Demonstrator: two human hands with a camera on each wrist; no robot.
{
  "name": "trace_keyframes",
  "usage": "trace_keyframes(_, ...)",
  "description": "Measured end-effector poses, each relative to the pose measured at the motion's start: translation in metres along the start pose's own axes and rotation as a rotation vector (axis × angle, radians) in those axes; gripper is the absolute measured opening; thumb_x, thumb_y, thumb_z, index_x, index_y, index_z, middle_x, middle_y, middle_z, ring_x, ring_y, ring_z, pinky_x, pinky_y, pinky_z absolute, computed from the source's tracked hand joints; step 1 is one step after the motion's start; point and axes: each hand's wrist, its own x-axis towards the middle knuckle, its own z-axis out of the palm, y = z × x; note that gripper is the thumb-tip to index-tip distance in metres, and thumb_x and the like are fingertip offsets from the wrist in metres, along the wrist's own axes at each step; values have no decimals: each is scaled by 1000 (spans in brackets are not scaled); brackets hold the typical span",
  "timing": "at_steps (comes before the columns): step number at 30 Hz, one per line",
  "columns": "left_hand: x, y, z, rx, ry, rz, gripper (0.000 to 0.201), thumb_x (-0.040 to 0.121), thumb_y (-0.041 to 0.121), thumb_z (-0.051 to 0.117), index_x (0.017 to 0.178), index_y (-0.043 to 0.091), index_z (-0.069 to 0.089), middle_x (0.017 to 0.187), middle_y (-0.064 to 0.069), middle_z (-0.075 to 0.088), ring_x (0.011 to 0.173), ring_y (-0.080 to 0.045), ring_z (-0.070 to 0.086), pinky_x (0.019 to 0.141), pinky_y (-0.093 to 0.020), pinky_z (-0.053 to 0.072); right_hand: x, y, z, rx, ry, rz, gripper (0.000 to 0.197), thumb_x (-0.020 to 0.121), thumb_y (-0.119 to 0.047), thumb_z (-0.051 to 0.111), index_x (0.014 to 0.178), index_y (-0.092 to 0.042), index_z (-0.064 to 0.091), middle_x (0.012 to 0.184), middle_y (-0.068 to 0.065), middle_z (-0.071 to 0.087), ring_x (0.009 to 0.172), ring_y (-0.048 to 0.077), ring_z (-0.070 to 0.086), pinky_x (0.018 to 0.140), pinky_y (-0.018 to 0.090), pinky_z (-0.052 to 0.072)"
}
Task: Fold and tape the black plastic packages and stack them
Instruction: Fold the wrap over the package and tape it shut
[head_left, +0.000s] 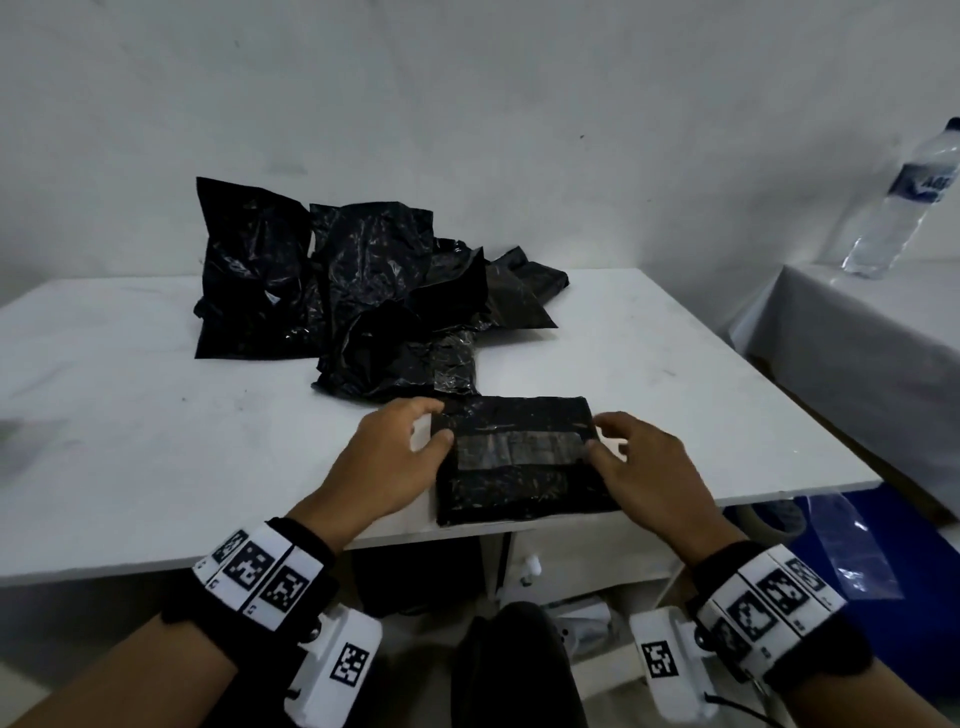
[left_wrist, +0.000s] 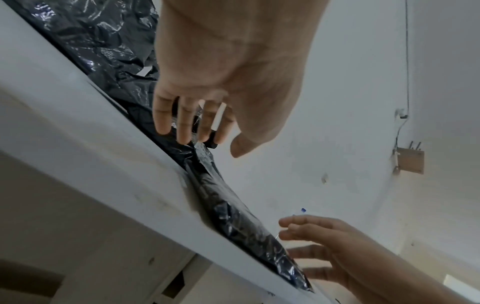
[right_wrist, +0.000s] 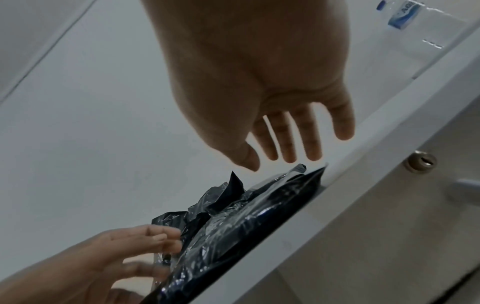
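A folded black plastic package (head_left: 519, 493) lies flat at the table's front edge, with a strip of clear tape (head_left: 519, 449) across its top. My left hand (head_left: 439, 423) is at its left end, straight fingertips (left_wrist: 182, 137) resting on the far left corner and the thumb by the tape's left end. At the right end my right hand (head_left: 600, 434) has loosely spread fingers (right_wrist: 288, 152) just above the package (right_wrist: 233, 226). Its thumb is near the tape's right end; I cannot tell if it touches. Neither hand holds anything. A heap of loose black packages (head_left: 353, 291) lies behind.
The white table (head_left: 156, 415) has bare surface to the left and right of the package. To the right stands a lower cloth-covered table (head_left: 872, 322) carrying a water bottle (head_left: 904, 202). A clear plastic bag (head_left: 852, 545) lies over something blue below it.
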Motion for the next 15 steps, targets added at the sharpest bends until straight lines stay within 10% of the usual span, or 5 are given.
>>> trace_keyframes(7, -2, 1, 5, -159, -83, -282, 72, 96, 48, 64, 154, 18, 34, 94, 11, 63, 98, -18, 63, 88, -35, 50, -8, -4, 14, 12, -74, 168, 47, 95, -44, 61, 134, -20, 51, 104, 2, 67, 97, 18, 60, 70, 31, 41)
trace_keyframes(11, -1, 0, 6, -377, -19, -366, 75, 93, 42, 70, 154, 14, 35, 92, 3, 61, 82, -12, 60, 68, -29, 50, -17, -2, 15, 160, -42, 205, 48, 92, -34, 69, 135, -24, 49, 93, -4, 67, 89, 12, 62, 64, 21, 40)
trace_keyframes(15, -8, -8, 5, -609, -25, -430, 45, 89, 32, 77, 125, 8, 65, 105, -12, 75, 97, -27, 73, 86, -44, 60, -22, -5, 19, 268, -11, 190, 47, 92, -23, 70, 134, -28, 48, 88, -6, 67, 85, 7, 63, 66, 23, 44)
